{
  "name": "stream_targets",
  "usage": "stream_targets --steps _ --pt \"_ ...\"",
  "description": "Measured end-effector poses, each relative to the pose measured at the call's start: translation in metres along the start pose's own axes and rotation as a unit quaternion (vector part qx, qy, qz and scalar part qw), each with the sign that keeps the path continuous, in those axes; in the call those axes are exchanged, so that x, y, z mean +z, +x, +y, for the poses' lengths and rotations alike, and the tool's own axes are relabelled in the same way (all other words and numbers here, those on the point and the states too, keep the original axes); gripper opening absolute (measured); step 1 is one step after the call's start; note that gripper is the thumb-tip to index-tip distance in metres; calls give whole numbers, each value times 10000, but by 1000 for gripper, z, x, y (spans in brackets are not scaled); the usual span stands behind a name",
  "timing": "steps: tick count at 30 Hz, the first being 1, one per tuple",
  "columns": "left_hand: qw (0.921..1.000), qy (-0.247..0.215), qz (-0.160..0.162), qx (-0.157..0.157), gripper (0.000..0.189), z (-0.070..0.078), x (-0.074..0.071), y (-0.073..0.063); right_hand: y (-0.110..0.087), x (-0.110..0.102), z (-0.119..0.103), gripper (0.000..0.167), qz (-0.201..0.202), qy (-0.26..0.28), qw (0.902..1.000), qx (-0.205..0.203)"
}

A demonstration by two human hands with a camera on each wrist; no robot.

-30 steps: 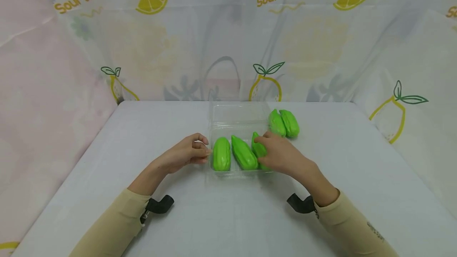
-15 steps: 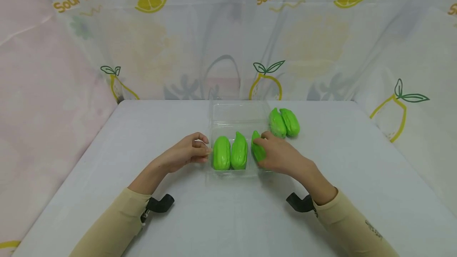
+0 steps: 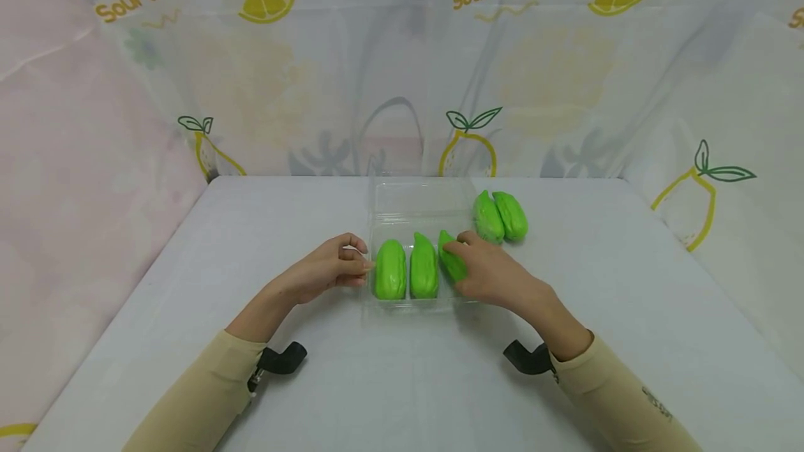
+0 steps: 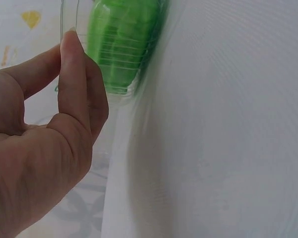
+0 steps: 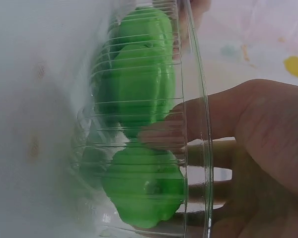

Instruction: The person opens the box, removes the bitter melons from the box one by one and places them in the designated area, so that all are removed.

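Observation:
A clear plastic clamshell box lies on the table with its lid open toward the back. Three ribbed, tapered green fruits sit in it: the left fruit, the middle fruit and the right fruit. At the box's left side my left hand pinches the rim between thumb and fingers. My right hand reaches over the right wall and grips the right fruit, hiding part of it. In the right wrist view the thumb lies between this lobed fruit and its neighbour.
Two more green fruits lie side by side on the table, behind my right hand and beside the raised lid. A lemon-print cloth hangs behind the white table.
The middle fruit, slanted one second ago, now stands straight beside the left one. The right fruit's tip has shifted slightly left under my right hand. My left hand has stayed at the rim.

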State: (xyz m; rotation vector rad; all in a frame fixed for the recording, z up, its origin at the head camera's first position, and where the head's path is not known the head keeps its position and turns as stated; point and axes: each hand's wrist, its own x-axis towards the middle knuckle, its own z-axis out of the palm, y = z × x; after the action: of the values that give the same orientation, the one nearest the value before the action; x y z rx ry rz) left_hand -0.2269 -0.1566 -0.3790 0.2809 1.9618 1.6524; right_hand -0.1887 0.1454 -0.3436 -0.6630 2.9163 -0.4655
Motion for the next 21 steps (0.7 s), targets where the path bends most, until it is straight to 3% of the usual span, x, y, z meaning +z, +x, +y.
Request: stream_targets --steps 21 --pt "9999 -107 -10 -16 37 -6 -3 3 -3 -23 9 61 329 586 9977 -69"
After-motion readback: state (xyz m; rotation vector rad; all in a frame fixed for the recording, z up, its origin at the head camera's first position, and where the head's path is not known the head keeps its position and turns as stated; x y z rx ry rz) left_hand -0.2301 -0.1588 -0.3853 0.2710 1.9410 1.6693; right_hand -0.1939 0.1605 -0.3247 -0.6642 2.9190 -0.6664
